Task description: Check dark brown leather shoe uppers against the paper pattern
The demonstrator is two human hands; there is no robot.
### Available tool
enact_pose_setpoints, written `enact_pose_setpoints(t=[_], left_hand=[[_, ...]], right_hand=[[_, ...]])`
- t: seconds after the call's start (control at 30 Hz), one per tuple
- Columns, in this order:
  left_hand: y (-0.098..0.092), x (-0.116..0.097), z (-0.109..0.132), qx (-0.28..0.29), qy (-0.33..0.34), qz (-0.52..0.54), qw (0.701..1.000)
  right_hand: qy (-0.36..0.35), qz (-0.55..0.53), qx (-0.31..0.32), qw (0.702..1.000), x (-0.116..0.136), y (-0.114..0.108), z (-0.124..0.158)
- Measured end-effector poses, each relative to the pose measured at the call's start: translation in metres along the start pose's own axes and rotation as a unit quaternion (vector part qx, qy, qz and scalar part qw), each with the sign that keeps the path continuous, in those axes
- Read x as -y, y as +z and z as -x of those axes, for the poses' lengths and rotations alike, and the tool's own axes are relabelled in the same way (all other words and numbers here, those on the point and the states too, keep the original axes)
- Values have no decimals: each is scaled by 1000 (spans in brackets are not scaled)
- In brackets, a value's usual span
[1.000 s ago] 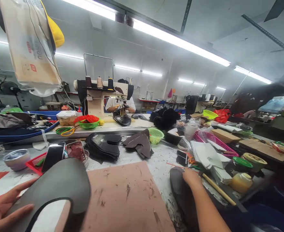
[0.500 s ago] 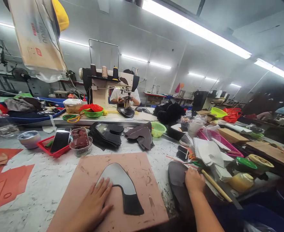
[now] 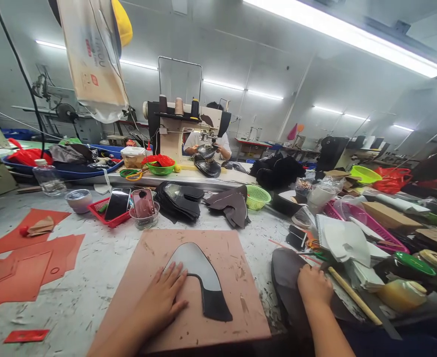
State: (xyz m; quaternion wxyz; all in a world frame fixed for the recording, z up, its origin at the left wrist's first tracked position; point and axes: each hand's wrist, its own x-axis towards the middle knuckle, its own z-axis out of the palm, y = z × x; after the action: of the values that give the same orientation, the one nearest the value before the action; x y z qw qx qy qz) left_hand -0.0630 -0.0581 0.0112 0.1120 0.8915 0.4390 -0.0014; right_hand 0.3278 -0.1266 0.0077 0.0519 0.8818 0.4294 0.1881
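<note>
My left hand (image 3: 168, 292) lies flat with its fingers spread over the left side of a curved shoe-upper piece (image 3: 192, 257). This piece has a pale grey face and a black lower end, and rests on a pinkish-brown cutting board (image 3: 136, 265). To the right of the board, my right hand (image 3: 315, 286) is closed at dark shoe-upper pieces (image 3: 287, 270) lying in a pile. Its fingers curl round the edge of the top piece; the fingertips are hidden.
Stacked black upper pieces (image 3: 179, 201) and brown ones (image 3: 229, 203) lie behind the board. A phone (image 3: 143, 203) leans in a clear tub beside a red basket (image 3: 116, 215). At right are a wooden stick (image 3: 354, 295) and jars (image 3: 402, 292). A person sews at a machine (image 3: 170, 134).
The view has swung to the left, so everything sits further right in the picture. My left hand remains flat on the grey piece, and my right hand remains at the dark pile.
</note>
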Motion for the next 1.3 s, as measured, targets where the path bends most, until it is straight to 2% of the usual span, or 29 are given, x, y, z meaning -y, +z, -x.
enact_pose_setpoints(t=[0.2, 0.3, 0.43, 0.5, 0.57, 0.63, 0.7, 0.73, 0.83, 0.9, 0.97, 1.03, 1.1, 1.17, 1.23, 1.3], left_hand=[[6, 4, 1, -29, 15, 9, 999], [7, 3, 1, -25, 12, 6, 1000], [3, 1, 2, -22, 9, 4, 1000], [-2, -1, 3, -8, 7, 8, 1000], [-8, -3, 3, 18, 5, 18, 1000], [-16, -7, 2, 42, 0, 36, 998], [-23, -11, 0, 44, -10, 67, 997], [-26, -14, -2, 36, -14, 93, 995], [-36, -23, -6, -3, -7, 243, 970], [-44, -27, -7, -11, 21, 389, 921], [-54, -29, -4, -5, 35, 530, 847], [-62, -27, 1, -10, 0, 628, 778], [-65, -23, 5, -21, -71, 668, 740], [-61, -16, 7, -21, -144, 648, 747], [-52, -9, 4, -38, -197, 575, 793], [-41, -1, -4, -82, -212, 471, 852]], right_hand=[[28, -41, 89, 995, -4, -3, -2], [24, -34, 88, 995, -7, -9, -1], [10, -15, 55, 998, -7, -20, 0], [3, -19, 60, 998, -3, -31, 0], [-29, -48, 107, 993, 4, -49, 4], [-96, -114, 164, 975, 14, -75, 12], [-195, -222, 194, 936, 25, -105, 26], [-250, -291, 199, 902, 31, -121, 33], [-405, -471, 192, 760, 49, -160, 52], [-448, -555, 173, 679, 62, -172, 55], [-417, -624, 153, 643, 80, -172, 52], [-351, -665, 159, 640, 101, -161, 46], [-300, -671, 193, 650, 123, -143, 43], [-277, -654, 232, 665, 142, -123, 46], [-268, -633, 245, 684, 156, -105, 52], [-270, -617, 233, 701, 167, -92, 56]])
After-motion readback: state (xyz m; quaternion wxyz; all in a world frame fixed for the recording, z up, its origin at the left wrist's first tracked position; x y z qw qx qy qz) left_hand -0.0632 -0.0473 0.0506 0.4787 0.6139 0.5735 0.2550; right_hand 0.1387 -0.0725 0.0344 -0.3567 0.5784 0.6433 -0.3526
